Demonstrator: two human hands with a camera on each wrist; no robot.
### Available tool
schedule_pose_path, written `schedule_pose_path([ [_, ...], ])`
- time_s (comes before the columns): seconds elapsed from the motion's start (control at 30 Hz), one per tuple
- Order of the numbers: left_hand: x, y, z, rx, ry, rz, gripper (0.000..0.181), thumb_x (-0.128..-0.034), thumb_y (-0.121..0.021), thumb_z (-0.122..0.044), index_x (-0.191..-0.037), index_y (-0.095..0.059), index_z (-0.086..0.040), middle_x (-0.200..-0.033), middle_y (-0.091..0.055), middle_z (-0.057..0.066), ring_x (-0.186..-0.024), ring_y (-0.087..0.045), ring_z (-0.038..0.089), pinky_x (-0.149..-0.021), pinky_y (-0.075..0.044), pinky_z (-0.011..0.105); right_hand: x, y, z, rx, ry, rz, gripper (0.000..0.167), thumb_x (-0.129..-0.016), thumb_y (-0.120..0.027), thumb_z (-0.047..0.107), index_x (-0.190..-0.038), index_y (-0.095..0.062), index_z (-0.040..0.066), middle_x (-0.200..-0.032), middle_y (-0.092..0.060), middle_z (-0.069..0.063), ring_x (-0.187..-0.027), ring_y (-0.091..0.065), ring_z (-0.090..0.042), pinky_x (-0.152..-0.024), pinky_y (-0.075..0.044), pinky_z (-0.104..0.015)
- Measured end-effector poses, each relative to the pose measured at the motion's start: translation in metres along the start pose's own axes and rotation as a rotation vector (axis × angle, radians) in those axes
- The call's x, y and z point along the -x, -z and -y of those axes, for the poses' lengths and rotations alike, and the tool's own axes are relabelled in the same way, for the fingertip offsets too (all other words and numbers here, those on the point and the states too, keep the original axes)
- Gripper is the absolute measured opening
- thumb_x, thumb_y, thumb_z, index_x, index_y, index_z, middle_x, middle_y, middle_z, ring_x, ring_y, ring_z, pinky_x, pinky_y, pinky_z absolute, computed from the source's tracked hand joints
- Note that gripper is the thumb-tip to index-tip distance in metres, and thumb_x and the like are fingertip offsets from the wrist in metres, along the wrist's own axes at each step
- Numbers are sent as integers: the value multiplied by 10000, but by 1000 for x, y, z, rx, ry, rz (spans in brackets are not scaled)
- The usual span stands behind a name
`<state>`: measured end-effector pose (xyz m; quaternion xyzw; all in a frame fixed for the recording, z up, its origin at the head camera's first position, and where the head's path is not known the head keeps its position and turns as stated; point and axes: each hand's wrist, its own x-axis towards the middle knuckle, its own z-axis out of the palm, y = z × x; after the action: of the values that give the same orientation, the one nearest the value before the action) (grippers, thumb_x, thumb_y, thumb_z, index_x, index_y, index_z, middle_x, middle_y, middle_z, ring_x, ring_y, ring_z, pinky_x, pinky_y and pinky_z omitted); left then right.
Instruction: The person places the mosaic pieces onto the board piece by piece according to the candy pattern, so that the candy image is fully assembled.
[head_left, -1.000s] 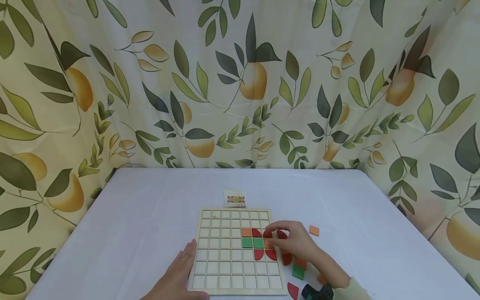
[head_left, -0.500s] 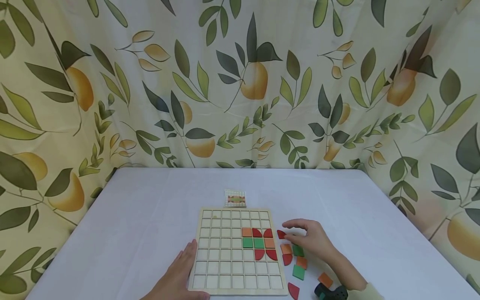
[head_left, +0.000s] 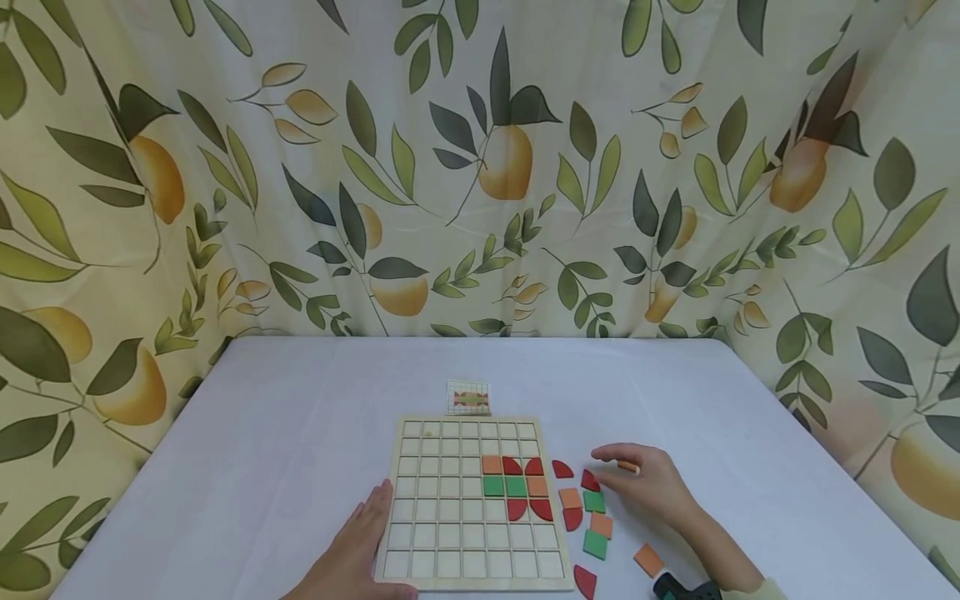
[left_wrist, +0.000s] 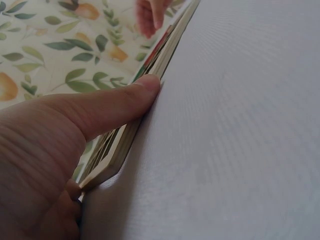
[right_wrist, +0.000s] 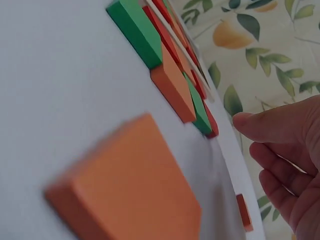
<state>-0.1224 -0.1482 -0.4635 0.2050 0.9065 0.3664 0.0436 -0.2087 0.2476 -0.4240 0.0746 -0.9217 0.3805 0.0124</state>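
A pale wooden grid board (head_left: pixel 438 537) lies on the table. Set in its right-hand cells are green and orange squares and several red quarter-circle tiles. My left hand (head_left: pixel 352 537) rests at the board's near left corner, fingers straight along the left side and thumb (left_wrist: pixel 115 102) against the near edge. Right of the board, my right hand (head_left: pixel 651 483) hovers with thumb and fingers apart, holding nothing. A red quarter-circle tile (head_left: pixel 589 480) lies by its fingertips. Behind the fingers, partly hidden, is an orange square tile (head_left: pixel 628 467), which lies on the table in the right wrist view.
Loose tiles lie right of the board, among them a green square (head_left: pixel 595 545), an orange square (head_left: pixel 648 559) and a red quarter-circle (head_left: pixel 585 582). A small pattern card (head_left: pixel 468 398) lies beyond the board. A leaf-and-fruit printed curtain (head_left: pixel 465 183) hangs behind the white table.
My right hand has moved right, off the board's right edge and past the loose tiles, uncovering several of them. The left hand and the board have stayed put.
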Motion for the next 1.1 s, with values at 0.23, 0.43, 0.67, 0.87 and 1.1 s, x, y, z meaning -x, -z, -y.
schedule_pose_path([
  [0.23,0,-1,0,3,16,10,1249,-631,-712,-628,-1426,-73,94,-1475,-156,245,-1350,-113,371,-943,106,20,0,9,-14,47,5,-40,292,-780,-735,138,-1060,-687,71,-1035,-666,-50,-1033,-557,-266,-907,-403,-547],
  [0.43,0,-1,1,1,6,10,1236,-644,-705,-623,-1425,-70,96,-1480,-147,240,-1353,-105,365,-948,112,27,-3,15,-23,51,-18,-46,319,-784,-733,148,-1084,-674,56,-1064,-657,-81,-1095,-525,-307,-920,-380,-563],
  [0.67,0,-1,1,-2,-2,-1,1229,-647,-700,-627,-1426,-79,92,-1483,-149,230,-1355,-108,357,-956,105,32,-4,19,-30,39,-87,-35,384,-783,-739,171,-1126,-640,28,-1107,-633,-126,-1122,-498,-334,-923,-387,-544],
  [0.87,1,-1,0,-1,0,-4,1231,-645,-697,-632,-1428,-79,89,-1484,-153,225,-1356,-111,354,-960,101,35,-5,19,-35,47,-97,-57,404,-778,-744,176,-1133,-631,20,-1103,-631,-138,-1122,-490,-342,-918,-389,-548],
  [1.1,0,-1,2,-13,-21,-15,1228,-646,-701,-628,-1423,-88,101,-1479,-156,236,-1350,-119,365,-964,100,38,-6,18,-39,32,-128,-63,380,-790,-727,128,-1139,-626,14,-1107,-629,-136,-1115,-501,-331,-925,-397,-519],
])
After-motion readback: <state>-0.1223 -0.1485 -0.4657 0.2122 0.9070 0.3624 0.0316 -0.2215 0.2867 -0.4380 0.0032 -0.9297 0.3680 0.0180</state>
